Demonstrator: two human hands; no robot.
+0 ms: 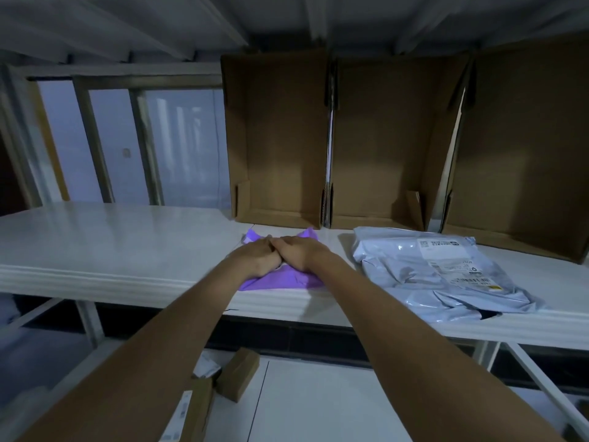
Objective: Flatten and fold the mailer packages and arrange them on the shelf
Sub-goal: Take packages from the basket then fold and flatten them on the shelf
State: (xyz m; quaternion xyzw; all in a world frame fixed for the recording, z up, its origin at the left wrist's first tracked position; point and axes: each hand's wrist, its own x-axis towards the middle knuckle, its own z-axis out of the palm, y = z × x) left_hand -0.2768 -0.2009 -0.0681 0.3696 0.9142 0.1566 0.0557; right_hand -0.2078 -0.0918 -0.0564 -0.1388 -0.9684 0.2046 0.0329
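**Purple mailer being flattened; grey one waiting**

The purple mailer (280, 280) is being pressed flat at the shelf (111, 244) front edge by the left hand (258, 255) and right hand (302, 253), fingers extended, gripping nothing. The grey mailer (446, 275) is lying crumpled beside it, apparently untouched. Cardboard boxes (277, 138) are crowding the rear.

Head view – close, looking forward and down onto white shelf (95, 244)
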